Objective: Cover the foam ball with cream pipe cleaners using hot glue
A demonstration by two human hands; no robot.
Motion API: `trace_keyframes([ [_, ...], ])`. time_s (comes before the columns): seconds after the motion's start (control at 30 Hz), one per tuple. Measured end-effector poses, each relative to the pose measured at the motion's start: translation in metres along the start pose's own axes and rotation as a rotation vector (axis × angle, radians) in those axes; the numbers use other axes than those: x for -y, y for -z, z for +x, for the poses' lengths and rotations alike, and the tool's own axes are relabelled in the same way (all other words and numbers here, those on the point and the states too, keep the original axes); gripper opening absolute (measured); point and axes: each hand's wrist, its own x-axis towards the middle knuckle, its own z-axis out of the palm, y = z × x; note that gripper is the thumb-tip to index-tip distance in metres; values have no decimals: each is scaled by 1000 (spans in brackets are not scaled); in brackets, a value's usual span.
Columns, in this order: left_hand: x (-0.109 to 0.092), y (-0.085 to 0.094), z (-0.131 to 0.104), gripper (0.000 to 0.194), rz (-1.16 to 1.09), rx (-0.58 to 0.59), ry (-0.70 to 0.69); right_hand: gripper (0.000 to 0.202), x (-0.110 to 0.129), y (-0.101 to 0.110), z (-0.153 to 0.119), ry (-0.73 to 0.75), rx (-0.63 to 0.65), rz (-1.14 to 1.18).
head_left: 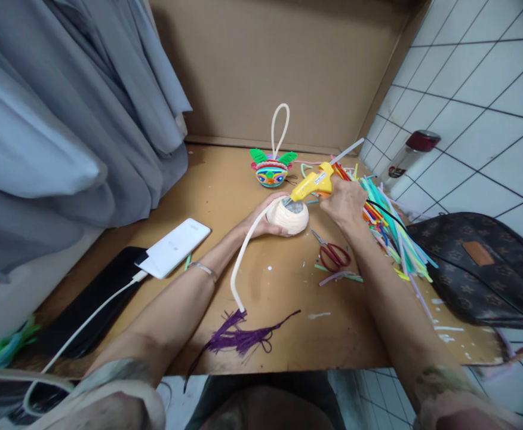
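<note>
My left hand (265, 220) is wrapped round a cream ball (294, 222) wound with soft cord, a grey patch showing on its top. From the ball a loose white cord (240, 263) curves down to a purple tassel (239, 339). My right hand (345, 202) grips a yellow glue gun (313, 181), with a clear glue stick out of its back. The gun's nozzle meets the grey patch, though exact contact is hard to tell. Red-handled scissors (333, 255) lie just below, between my hands.
Behind stands a colourful beast-face ornament (271, 170) with a white loop. Pipe cleaners (393, 230) and a brown patterned bag (480, 269) lie at the right, near a bottle (407, 158). A white phone (174, 246) with a cable and a black object (86, 307) are at the left.
</note>
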Motion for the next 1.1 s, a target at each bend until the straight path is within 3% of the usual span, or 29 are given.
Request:
trace_keyframes([
  [0.57,-19,-1,-3,114,-27,7,36,34,2,-3,-1,-63,-7,21],
  [1.1,-19,-3,-2,116,-24,7,48,33,7,-4,-3,-132,22,34],
])
